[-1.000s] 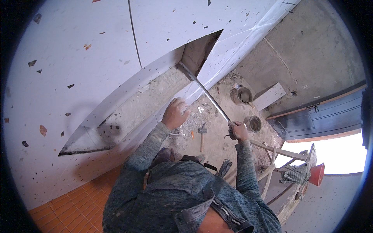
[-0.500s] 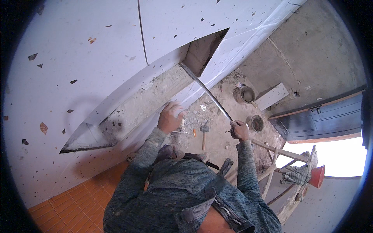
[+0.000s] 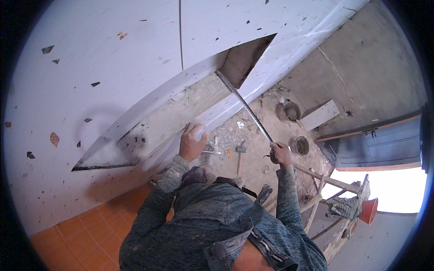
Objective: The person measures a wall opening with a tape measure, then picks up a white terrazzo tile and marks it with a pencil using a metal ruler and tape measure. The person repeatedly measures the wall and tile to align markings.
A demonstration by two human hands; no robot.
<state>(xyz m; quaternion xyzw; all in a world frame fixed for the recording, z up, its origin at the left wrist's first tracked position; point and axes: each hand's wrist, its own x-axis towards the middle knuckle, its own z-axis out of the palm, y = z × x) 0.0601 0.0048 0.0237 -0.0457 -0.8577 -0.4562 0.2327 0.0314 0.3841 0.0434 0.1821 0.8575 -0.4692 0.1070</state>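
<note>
A tape measure is in my right hand (image 3: 283, 154), fingers wrapped round its dark case. Its metal blade (image 3: 250, 111) runs out up and leftward, and the far end meets the inside of a recess in the white speckled wall (image 3: 117, 49). Bare grey mortar covers the recess's ledge (image 3: 190, 99). My left hand (image 3: 191, 142) lies at the front edge of that ledge, fingers stretched out and holding nothing. The hook at the blade's tip is too small to make out.
Below lies a hammer (image 3: 239, 160) on the rough, dusty floor (image 3: 257, 169). Two buckets, one (image 3: 289, 111) beside a white board (image 3: 320, 115) and another (image 3: 299, 145) nearer, stand to the right. A wooden trestle (image 3: 322, 185) bears a cloth (image 3: 344, 207) and a red bucket (image 3: 369, 211).
The head view has shifted slightly, so the wall and recess sit a little farther right. My left hand has moved slightly left along the ledge. The tape stays extended into the recess.
</note>
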